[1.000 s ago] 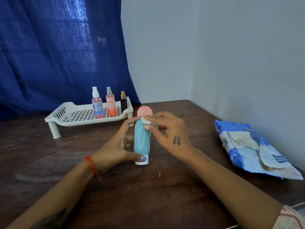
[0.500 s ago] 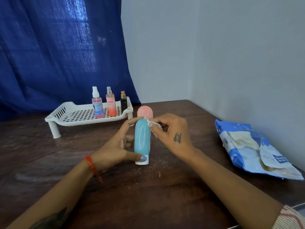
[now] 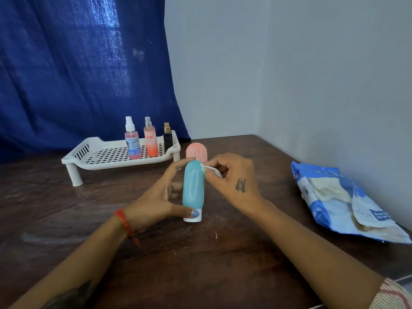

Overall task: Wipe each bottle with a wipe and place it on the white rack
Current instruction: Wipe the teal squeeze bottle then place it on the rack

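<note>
A teal bottle (image 3: 193, 186) stands cap-down on the dark wooden table (image 3: 200, 264). My left hand (image 3: 156, 197) grips it, thumb near the white cap and a fingertip at its top. My right hand (image 3: 231, 181) pinches a small white wipe (image 3: 208, 169) against the bottle's upper right side. Behind the teal bottle stands a pink bottle (image 3: 197, 151), partly hidden. The white rack (image 3: 100, 156) sits at the back left with three spray bottles on its right end: a pink one with a white nozzle (image 3: 132, 143), an orange-pink one (image 3: 151, 141) and a small dark one (image 3: 167, 138).
A blue and white pack of wipes (image 3: 343, 201) lies at the right, near the grey wall. A blue curtain (image 3: 78, 74) hangs behind the rack. White crumbs are scattered on the table near the teal bottle.
My right hand has slid the wipe from the top of the teal bottle to its upper right side. My left hand and the bottle have stayed put.
</note>
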`<state>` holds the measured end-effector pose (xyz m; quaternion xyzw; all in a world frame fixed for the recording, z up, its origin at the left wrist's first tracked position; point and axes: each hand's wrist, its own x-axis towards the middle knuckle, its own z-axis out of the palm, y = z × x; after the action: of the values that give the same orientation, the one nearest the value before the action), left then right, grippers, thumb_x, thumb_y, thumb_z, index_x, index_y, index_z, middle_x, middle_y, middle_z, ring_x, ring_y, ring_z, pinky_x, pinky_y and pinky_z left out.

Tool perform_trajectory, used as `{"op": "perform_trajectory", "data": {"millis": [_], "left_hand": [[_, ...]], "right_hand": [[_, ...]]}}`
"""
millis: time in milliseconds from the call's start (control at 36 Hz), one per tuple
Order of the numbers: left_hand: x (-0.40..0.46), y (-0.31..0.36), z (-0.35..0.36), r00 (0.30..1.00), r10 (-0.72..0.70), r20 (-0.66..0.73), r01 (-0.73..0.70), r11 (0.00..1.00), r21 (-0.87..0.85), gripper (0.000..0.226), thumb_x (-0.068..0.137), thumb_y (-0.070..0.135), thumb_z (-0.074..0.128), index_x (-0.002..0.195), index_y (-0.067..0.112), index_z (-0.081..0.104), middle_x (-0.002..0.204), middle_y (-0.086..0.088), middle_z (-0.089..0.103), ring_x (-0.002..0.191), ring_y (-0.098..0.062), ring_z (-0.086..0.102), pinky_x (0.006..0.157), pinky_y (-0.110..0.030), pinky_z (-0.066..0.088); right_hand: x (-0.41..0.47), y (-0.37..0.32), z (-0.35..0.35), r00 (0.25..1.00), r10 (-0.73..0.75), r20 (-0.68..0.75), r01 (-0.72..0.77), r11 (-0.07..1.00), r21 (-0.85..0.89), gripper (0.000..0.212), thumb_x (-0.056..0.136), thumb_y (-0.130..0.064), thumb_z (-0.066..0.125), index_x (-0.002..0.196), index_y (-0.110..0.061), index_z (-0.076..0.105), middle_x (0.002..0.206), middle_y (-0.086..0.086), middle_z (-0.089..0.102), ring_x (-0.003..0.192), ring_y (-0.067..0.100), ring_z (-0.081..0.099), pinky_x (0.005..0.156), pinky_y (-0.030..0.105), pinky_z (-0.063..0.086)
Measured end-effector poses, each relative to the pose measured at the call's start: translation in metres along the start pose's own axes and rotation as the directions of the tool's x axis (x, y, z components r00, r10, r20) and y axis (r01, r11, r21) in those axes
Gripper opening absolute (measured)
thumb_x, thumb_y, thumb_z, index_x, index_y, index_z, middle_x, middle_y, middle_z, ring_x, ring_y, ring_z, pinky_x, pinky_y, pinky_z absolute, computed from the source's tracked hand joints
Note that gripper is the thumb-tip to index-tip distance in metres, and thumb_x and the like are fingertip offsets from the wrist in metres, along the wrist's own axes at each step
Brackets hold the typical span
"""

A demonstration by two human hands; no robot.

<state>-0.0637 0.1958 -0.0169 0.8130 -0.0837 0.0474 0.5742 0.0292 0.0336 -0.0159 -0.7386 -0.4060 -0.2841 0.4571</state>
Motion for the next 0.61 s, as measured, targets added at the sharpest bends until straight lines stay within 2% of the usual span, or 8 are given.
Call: {"op": "perform_trajectory", "data": {"millis": [83,167,250,389,500,611], "left_hand": [[-0.0005,0.0001,-0.0007,1.000,0.004,-0.002,-0.004,1.000,0.004,0.102,0.065,-0.007,0.079,0.134,0.046,0.028,0.114,-0.006,0.069,0.106,-0.024,0.066,0.092,-0.039,0.053],[-0.0007,0.0004,-0.0004,1.000,0.006,0.005,-0.006,1.000,0.009,0.101,0.063,-0.003,0.081,0.132,0.049,0.028,0.113,-0.002,0.069,0.106,-0.022,0.066,0.090,-0.036,0.054],[-0.0003,0.0003,0.0003,1.000,0.003,0.005,-0.003,1.000,0.007,0.100,0.061,0.001,0.079,0.132,0.050,0.028,0.113,-0.002,0.069,0.106,-0.021,0.065,0.090,-0.035,0.054],[0.0003,0.0006,0.0001,1.000,-0.004,0.002,0.004,1.000,0.018,0.102,0.066,-0.006,0.079,0.135,0.047,0.027,0.114,-0.003,0.069,0.107,-0.021,0.065,0.094,-0.039,0.052],[-0.0002,0.0010,0.0002,1.000,-0.009,-0.010,0.009,1.000,0.022,0.103,0.062,0.000,0.082,0.134,0.048,0.027,0.114,-0.002,0.069,0.107,-0.019,0.065,0.094,-0.040,0.052],[-0.0003,0.0013,0.0005,1.000,-0.004,-0.001,0.004,1.000,0.011,0.103,0.057,0.009,0.084,0.133,0.049,0.028,0.114,-0.005,0.068,0.107,-0.021,0.065,0.094,-0.040,0.051]], "right_hand": [[-0.0008,-0.0033,0.0011,0.999,-0.036,-0.009,0.036,0.999,0.020,0.020,0.081,-0.020,0.071,0.099,-0.011,0.072,0.091,0.001,0.071,0.075,0.006,0.062,0.068,0.013,0.052],[-0.0005,-0.0082,-0.0007,0.995,-0.100,-0.003,0.100,0.993,0.068,0.022,0.083,-0.021,0.069,0.102,-0.011,0.070,0.096,0.002,0.070,0.081,0.006,0.062,0.069,0.013,0.052],[0.0006,-0.0077,-0.0011,0.989,-0.146,0.006,0.145,0.986,0.081,0.020,0.080,-0.019,0.069,0.098,-0.009,0.072,0.093,0.002,0.070,0.082,0.005,0.061,0.068,0.011,0.049],[0.0016,-0.0014,-0.0012,0.994,-0.101,-0.036,0.102,0.994,0.040,0.017,0.075,-0.017,0.072,0.090,-0.009,0.074,0.085,0.003,0.071,0.075,0.002,0.058,0.067,0.004,0.046],[0.0007,0.0004,0.0014,0.995,-0.092,-0.047,0.090,0.996,-0.026,0.020,0.079,-0.017,0.071,0.098,-0.010,0.073,0.091,0.004,0.069,0.079,0.003,0.057,0.067,0.004,0.044],[0.0006,-0.0043,0.0027,0.985,-0.161,-0.062,0.161,0.987,-0.001,0.021,0.085,-0.016,0.065,0.103,-0.009,0.071,0.096,0.006,0.066,0.087,0.006,0.057,0.074,0.010,0.046]]}}
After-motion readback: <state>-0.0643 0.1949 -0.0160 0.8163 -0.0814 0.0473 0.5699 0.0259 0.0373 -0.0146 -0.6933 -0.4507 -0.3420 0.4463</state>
